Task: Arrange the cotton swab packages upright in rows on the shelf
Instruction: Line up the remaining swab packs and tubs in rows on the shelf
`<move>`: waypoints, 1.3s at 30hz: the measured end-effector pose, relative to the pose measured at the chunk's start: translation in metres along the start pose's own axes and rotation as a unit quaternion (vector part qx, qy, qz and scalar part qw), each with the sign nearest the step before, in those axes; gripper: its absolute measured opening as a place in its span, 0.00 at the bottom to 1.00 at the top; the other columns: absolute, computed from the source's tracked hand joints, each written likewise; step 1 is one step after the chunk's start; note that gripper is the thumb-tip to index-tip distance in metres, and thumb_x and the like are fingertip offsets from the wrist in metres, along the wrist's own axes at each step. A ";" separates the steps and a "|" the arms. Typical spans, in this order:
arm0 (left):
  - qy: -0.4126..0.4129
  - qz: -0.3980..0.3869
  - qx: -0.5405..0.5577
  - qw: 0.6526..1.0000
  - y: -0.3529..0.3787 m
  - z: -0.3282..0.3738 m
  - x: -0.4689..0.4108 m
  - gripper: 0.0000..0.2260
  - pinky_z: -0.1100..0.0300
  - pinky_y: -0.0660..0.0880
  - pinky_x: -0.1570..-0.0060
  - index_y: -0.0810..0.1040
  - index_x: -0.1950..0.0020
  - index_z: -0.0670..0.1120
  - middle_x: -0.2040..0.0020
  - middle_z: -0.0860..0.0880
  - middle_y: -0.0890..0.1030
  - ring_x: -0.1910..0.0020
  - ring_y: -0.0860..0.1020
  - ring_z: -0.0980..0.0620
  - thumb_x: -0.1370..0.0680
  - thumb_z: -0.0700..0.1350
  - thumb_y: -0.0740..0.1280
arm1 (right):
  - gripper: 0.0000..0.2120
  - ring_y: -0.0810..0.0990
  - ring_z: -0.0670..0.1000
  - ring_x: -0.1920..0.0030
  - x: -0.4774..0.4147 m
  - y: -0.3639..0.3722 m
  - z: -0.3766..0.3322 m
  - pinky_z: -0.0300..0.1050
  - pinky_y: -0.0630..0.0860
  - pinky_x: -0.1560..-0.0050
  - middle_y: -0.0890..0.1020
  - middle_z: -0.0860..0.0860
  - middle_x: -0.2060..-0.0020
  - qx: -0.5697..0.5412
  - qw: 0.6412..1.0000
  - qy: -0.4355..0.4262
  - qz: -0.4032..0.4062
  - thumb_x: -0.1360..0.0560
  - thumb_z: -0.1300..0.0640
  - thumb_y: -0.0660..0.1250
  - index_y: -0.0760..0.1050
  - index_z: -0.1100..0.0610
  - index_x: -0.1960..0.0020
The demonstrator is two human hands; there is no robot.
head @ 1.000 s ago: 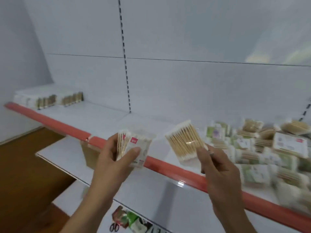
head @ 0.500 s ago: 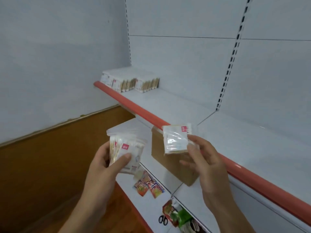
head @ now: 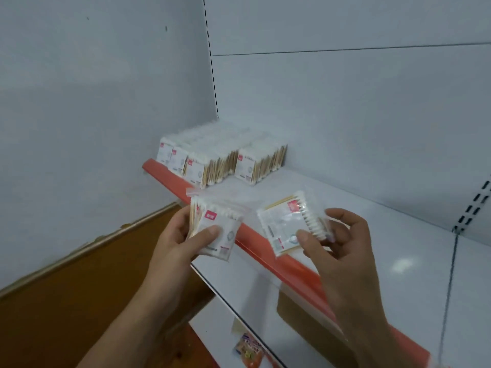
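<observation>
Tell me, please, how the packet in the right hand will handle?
The clear plastic packet of wooden cotton swabs seems light, since the right hand pinches it by fingertips. Its glossy film may be slippery, its loose edges floppy.

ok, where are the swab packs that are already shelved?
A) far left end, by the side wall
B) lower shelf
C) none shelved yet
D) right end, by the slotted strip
A: the rows of packs stand upright at the far left end of the shelf, beside the side wall.
</observation>
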State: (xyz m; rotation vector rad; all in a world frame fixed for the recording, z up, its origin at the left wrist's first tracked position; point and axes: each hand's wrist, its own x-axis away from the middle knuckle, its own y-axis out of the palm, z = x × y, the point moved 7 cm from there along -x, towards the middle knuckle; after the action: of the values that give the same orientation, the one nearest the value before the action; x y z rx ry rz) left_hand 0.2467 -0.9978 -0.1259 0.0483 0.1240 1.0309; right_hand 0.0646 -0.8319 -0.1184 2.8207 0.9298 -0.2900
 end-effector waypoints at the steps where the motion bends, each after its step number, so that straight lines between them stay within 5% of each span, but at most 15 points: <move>1: -0.006 -0.004 0.009 1.000 -0.004 -0.001 -0.012 0.25 0.59 0.82 0.58 0.76 0.34 0.51 0.44 0.50 0.85 0.48 0.85 0.47 0.31 0.45 0.71 | 0.21 0.85 0.46 0.56 -0.005 0.006 0.003 0.43 0.81 0.58 0.85 0.43 0.53 0.009 1.000 0.006 0.000 0.29 0.60 0.75 0.71 0.40 0.47; 5: -0.006 -0.038 0.016 0.999 -0.018 -0.005 -0.058 0.24 0.59 0.82 0.60 0.75 0.33 0.51 0.43 0.49 0.85 0.48 0.85 0.46 0.30 0.44 0.70 | 0.19 0.84 0.44 0.58 -0.020 0.023 0.010 0.46 0.81 0.55 0.84 0.43 0.52 0.071 0.997 0.017 0.004 0.30 0.57 0.76 0.74 0.40 0.46; 9: -0.021 -0.089 0.028 0.995 -0.033 -0.011 -0.100 0.23 0.52 0.84 0.56 0.76 0.33 0.51 0.42 0.48 0.84 0.46 0.84 0.44 0.28 0.42 0.72 | 0.15 0.84 0.43 0.61 -0.037 0.038 0.011 0.37 0.80 0.61 0.85 0.45 0.58 0.079 0.996 -0.006 0.038 0.30 0.63 0.75 0.78 0.47 0.49; 15: -0.031 -0.189 0.039 0.981 -0.056 -0.008 -0.158 0.34 0.51 0.83 0.53 0.76 0.33 0.50 0.42 0.45 0.84 0.45 0.84 0.41 0.37 0.47 0.82 | 0.14 0.82 0.40 0.58 -0.061 0.080 0.017 0.32 0.77 0.63 0.84 0.42 0.59 0.133 0.987 -0.007 0.095 0.30 0.62 0.76 0.78 0.46 0.51; 20: -0.020 -0.256 0.043 0.966 -0.064 -0.009 -0.193 0.24 0.58 0.82 0.59 0.74 0.33 0.45 0.44 0.45 0.85 0.49 0.85 0.46 0.29 0.39 0.69 | 0.12 0.81 0.38 0.56 -0.101 0.119 0.018 0.36 0.79 0.60 0.82 0.41 0.55 0.190 0.972 -0.021 0.138 0.27 0.58 0.74 0.75 0.46 0.49; 23: -0.033 -0.287 0.052 0.956 -0.070 -0.017 -0.210 0.30 0.47 0.83 0.49 0.74 0.32 0.48 0.42 0.46 0.84 0.44 0.83 0.42 0.33 0.44 0.79 | 0.13 0.81 0.37 0.58 -0.120 0.136 0.024 0.33 0.78 0.61 0.81 0.40 0.55 0.219 0.961 -0.023 0.167 0.27 0.58 0.74 0.74 0.47 0.46; 26: -0.043 -0.316 0.098 0.943 -0.074 -0.020 -0.224 0.29 0.35 0.74 0.38 0.76 0.32 0.49 0.38 0.42 0.82 0.40 0.80 0.37 0.33 0.47 0.78 | 0.15 0.81 0.40 0.57 -0.134 0.151 0.032 0.39 0.79 0.55 0.81 0.42 0.54 0.261 0.948 -0.015 0.182 0.27 0.58 0.74 0.72 0.47 0.46; 31: -0.036 -0.340 0.101 0.935 -0.074 -0.021 -0.231 0.22 0.42 0.76 0.41 0.78 0.35 0.49 0.40 0.43 0.83 0.41 0.82 0.39 0.29 0.44 0.75 | 0.18 0.79 0.41 0.57 -0.145 0.163 0.040 0.46 0.79 0.51 0.80 0.46 0.53 0.303 0.930 -0.005 0.210 0.28 0.56 0.75 0.70 0.48 0.44; 39: -0.017 -0.357 0.080 0.931 -0.072 -0.017 -0.235 0.23 0.52 0.83 0.50 0.77 0.37 0.49 0.44 0.48 0.85 0.46 0.84 0.47 0.31 0.42 0.72 | 0.23 0.76 0.43 0.60 -0.147 0.165 0.039 0.39 0.70 0.60 0.78 0.42 0.52 0.370 0.898 0.016 0.237 0.30 0.47 0.76 0.67 0.47 0.44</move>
State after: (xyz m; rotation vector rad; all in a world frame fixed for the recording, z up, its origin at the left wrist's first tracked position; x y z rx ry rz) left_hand 0.1863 -1.2367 -0.1315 0.1574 0.1763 0.2883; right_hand 0.0427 -1.0544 -0.1074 3.6106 0.0779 -0.6406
